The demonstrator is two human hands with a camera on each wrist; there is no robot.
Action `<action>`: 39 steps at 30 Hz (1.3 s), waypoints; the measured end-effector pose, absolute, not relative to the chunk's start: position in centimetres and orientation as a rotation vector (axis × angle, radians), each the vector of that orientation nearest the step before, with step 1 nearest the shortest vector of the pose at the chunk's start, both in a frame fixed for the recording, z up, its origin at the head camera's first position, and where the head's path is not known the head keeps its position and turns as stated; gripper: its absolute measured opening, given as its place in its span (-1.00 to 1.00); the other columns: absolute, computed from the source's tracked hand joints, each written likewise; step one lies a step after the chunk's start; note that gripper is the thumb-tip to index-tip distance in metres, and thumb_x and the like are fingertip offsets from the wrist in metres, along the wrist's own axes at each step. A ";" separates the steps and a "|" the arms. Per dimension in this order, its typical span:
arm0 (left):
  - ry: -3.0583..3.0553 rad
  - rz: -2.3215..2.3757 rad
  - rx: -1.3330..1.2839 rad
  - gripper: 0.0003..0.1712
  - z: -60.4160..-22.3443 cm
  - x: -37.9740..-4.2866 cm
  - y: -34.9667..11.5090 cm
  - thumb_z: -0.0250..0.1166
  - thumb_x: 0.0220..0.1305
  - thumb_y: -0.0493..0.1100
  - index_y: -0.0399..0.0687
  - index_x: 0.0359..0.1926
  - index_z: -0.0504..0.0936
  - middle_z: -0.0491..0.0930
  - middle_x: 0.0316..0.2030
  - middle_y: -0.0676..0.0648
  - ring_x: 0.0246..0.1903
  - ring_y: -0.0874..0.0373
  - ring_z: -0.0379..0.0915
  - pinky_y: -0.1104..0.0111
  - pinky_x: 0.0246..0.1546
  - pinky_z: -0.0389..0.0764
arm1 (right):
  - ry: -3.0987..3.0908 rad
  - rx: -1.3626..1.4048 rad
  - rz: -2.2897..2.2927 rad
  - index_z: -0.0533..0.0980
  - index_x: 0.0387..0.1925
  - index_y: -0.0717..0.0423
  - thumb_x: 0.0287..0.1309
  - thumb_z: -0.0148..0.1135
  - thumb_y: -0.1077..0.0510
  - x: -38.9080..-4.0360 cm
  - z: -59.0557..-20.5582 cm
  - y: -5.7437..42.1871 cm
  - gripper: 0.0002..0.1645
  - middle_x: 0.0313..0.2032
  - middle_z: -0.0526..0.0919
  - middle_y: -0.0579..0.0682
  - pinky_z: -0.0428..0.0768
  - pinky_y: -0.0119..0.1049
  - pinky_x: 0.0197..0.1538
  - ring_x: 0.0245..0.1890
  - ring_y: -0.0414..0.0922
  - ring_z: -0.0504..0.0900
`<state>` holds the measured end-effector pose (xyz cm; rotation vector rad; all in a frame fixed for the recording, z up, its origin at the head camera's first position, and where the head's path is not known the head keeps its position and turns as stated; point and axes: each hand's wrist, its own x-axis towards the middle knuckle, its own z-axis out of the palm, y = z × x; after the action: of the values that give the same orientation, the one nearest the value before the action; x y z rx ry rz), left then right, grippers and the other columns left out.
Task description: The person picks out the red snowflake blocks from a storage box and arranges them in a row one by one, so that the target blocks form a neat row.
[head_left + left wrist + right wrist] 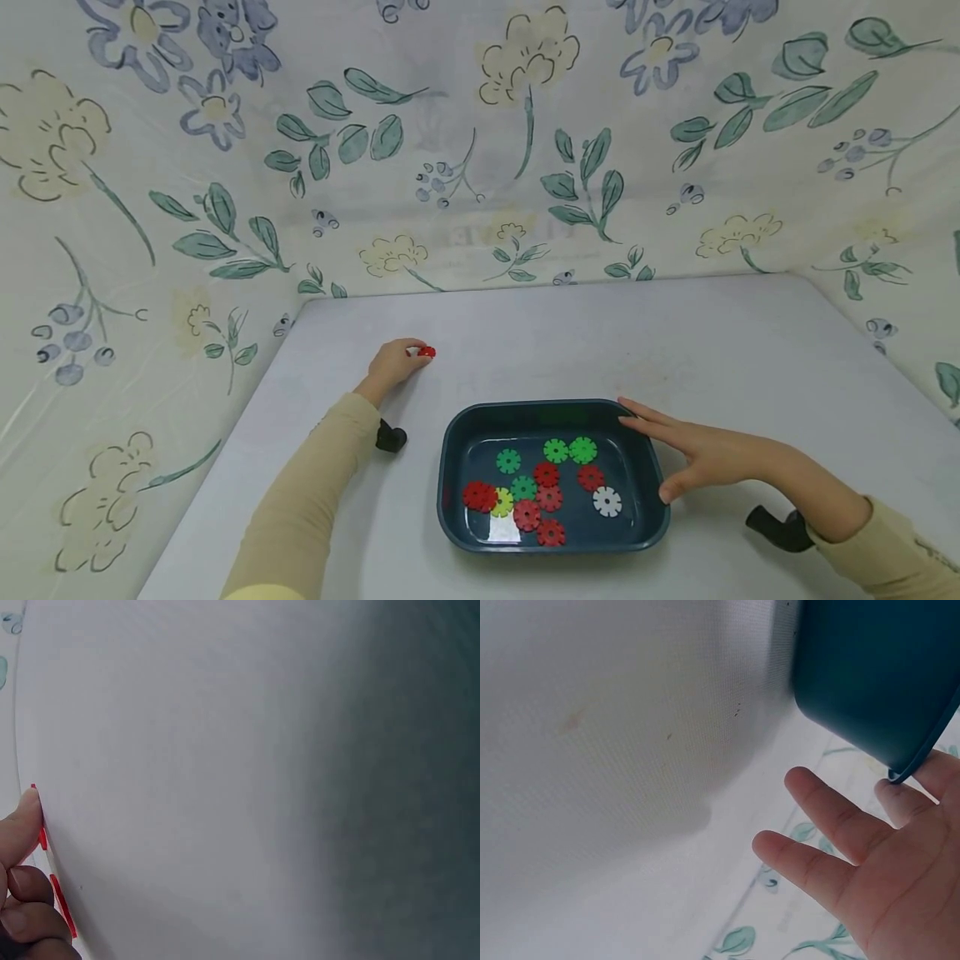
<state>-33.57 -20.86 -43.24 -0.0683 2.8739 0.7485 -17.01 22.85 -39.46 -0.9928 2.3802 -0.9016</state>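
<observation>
My left hand (pixel 392 364) is over the table to the left and beyond the tray, with a red notched disc (pixel 427 352) at its fingertips. In the left wrist view the thumb presses against red plastic (pixel 43 838), and a second red edge (pixel 63 906) shows beside the curled fingers; whether it is a separate disc I cannot tell. A dark blue tray (pixel 551 548) holds several notched discs in red, green, yellow and white, among them a white disc (pixel 607 502). Along the tray's right side, my right hand (pixel 716 454) touches the rim with its fingers spread and extended.
The tray stands on a white table (pixel 570 333). Behind and on both sides rises a flower-printed cloth (pixel 465 242). A black wrist device (pixel 391 437) sits under the left wrist, and another black device (pixel 780 529) is at the right wrist.
</observation>
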 end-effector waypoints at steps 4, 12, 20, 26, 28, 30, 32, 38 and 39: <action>2.876 0.762 -0.071 -0.50 -43.1 -33.4 -20.9 0.21 0.21 -0.02 -0.04 0.16 0.44 0.37 0.14 -0.24 0.07 -0.12 0.26 0.02 0.09 0.32 | 2.372 -0.991 -0.908 0.01 0.38 0.12 -0.11 0.39 -0.02 -17.0 -39.3 22.8 0.09 0.41 -0.24 0.15 0.22 0.33 0.06 0.28 0.38 -0.09; 2.875 0.757 -0.063 -0.50 -43.3 -33.4 -21.0 0.20 0.22 -0.03 -0.06 0.16 0.43 0.35 0.17 -0.26 0.12 -0.15 0.24 -0.01 0.11 0.30 | 2.378 -0.988 -0.906 0.03 0.37 0.13 -0.12 0.39 -0.02 -16.9 -39.1 22.7 0.09 0.40 -0.22 0.18 0.23 0.33 0.05 0.28 0.38 -0.09; 2.853 1.018 -0.036 -0.40 -41.9 -33.7 -21.4 0.18 0.23 0.05 -0.01 0.25 0.34 0.39 0.10 -0.27 0.00 -0.11 0.31 0.14 -0.05 0.42 | 2.364 -0.982 -0.916 0.03 0.36 0.16 -0.11 0.39 -0.02 -16.9 -38.9 22.6 0.07 0.39 -0.22 0.21 0.22 0.34 0.05 0.28 0.39 -0.10; 2.900 1.372 0.053 -0.43 -38.1 -33.7 -21.4 0.16 0.23 0.11 -0.02 0.20 0.40 0.43 -0.25 -0.19 -0.34 0.05 0.26 0.36 -0.43 0.32 | 2.368 -0.986 -0.906 0.02 0.37 0.16 -0.10 0.38 -0.04 -16.8 -38.9 22.6 0.08 0.40 -0.23 0.18 0.21 0.33 0.06 0.29 0.37 -0.09; 2.892 1.455 0.083 -0.45 -36.7 -33.4 -21.0 0.18 0.21 0.12 0.02 0.17 0.43 0.39 -0.39 -0.12 -0.42 0.09 0.21 0.38 -0.50 0.28 | 2.373 -0.990 -0.899 0.02 0.37 0.15 -0.10 0.37 -0.05 -16.8 -38.9 22.6 0.09 0.41 -0.23 0.16 0.21 0.33 0.07 0.31 0.33 -0.09; 2.880 1.516 0.142 -0.47 -35.4 -32.9 -20.3 0.19 0.20 0.11 0.05 0.15 0.45 0.36 -0.48 -0.09 -0.52 0.12 0.19 0.39 -0.56 0.24 | 2.378 -0.996 -0.890 0.01 0.38 0.14 -0.10 0.37 -0.06 -16.8 -38.9 22.7 0.09 0.41 -0.24 0.15 0.21 0.32 0.07 0.33 0.28 -0.10; 2.862 1.540 0.225 -0.50 -34.2 -32.3 -19.3 0.21 0.19 0.10 0.06 0.13 0.47 0.37 -0.51 -0.10 -0.59 0.14 0.19 0.40 -0.60 0.24 | 2.383 -0.999 -0.884 0.01 0.38 0.13 -0.10 0.37 -0.07 -16.8 -39.0 22.7 0.09 0.41 -0.23 0.14 0.22 0.32 0.07 0.35 0.23 -0.09; 2.822 1.481 0.590 -0.57 -30.9 -29.6 -15.3 0.23 0.21 -0.04 0.01 0.11 0.50 0.50 -0.43 -0.16 -0.60 0.07 0.33 0.39 -0.57 0.36 | 2.389 -1.007 -0.887 0.02 0.38 0.12 -0.10 0.37 -0.06 -16.8 -39.0 22.7 0.09 0.42 -0.23 0.10 0.23 0.31 0.07 0.35 0.23 -0.09; 2.813 1.467 0.660 -0.57 -30.6 -29.2 -14.6 0.23 0.21 -0.06 -0.01 0.10 0.51 0.51 -0.42 -0.14 -0.58 0.07 0.35 0.38 -0.55 0.38 | 2.388 -1.007 -0.889 0.02 0.38 0.12 -0.10 0.37 -0.06 -16.8 -39.0 22.7 0.08 0.42 -0.23 0.10 0.22 0.31 0.07 0.34 0.25 -0.09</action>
<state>-29.15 -14.58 -30.58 0.6596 2.8126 1.4671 -16.79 22.72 -39.02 -1.0072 2.3880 -0.8893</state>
